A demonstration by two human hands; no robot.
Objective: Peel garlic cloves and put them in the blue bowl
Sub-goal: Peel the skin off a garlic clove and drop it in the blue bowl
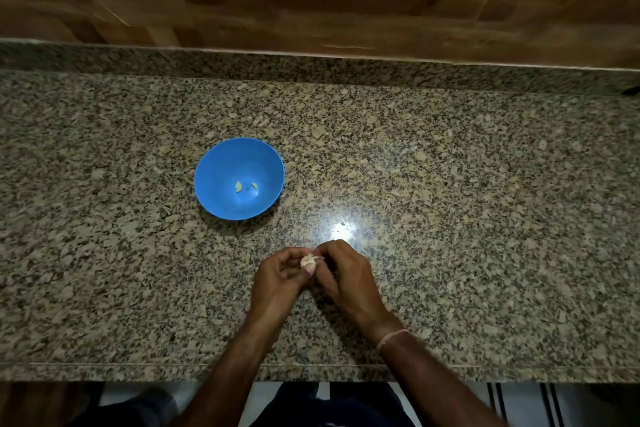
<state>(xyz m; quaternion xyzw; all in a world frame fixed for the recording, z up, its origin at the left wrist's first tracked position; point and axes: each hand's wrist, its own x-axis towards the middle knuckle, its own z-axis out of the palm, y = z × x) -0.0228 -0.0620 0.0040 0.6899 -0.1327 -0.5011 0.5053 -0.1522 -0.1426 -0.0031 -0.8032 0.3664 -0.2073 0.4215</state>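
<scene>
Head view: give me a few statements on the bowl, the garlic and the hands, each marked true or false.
1. The left hand and right hand both pinch the garlic. True.
2. The blue bowl holds two small pale pieces. True.
3. The garlic is held above the bowl. False: it is over the countertop, nearer the person than the bowl.
4. The bowl lies tipped on its side. False: it stands upright.
5. A thin band circles the right wrist. True.
</scene>
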